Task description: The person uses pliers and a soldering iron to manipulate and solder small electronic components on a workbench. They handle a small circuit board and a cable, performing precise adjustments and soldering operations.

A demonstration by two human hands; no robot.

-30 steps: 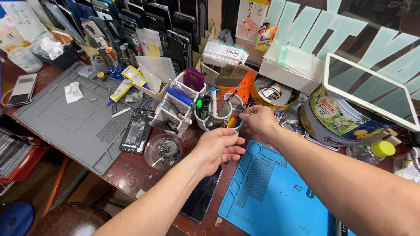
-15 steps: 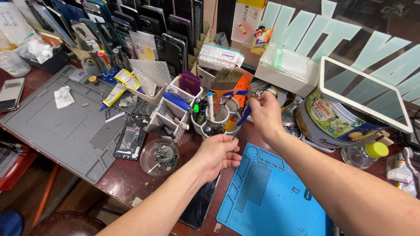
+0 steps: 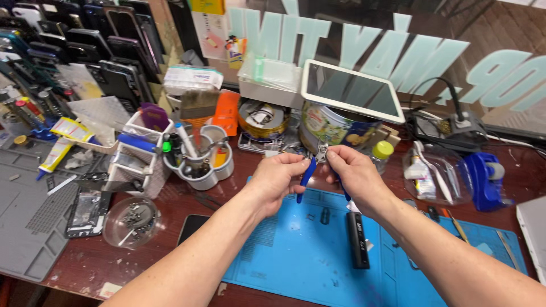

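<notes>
Both of my hands meet above the far edge of a blue work mat [image 3: 296,256]. Between them is a small pair of blue-handled pliers [image 3: 307,172], its metal jaws pointing up and away. My left hand [image 3: 277,181] pinches one blue handle. My right hand [image 3: 354,175] is closed on the other handle, whose blue tip shows under the palm. A slim black bar-shaped device [image 3: 358,239] lies on the mat just below my right wrist.
A white cup holder full of tools [image 3: 199,162] stands left of my hands. Behind them, a round tin [image 3: 333,128] carries a white tablet [image 3: 351,90]. A clear dish of screws [image 3: 131,222], a dark phone [image 3: 190,227] and a grey mat [image 3: 34,216] lie left. A blue tape dispenser [image 3: 483,181] stands right.
My right hand left the tool cups with the pliers and moved right over the blue mat. My left hand rose from the table and took the other handle.
</notes>
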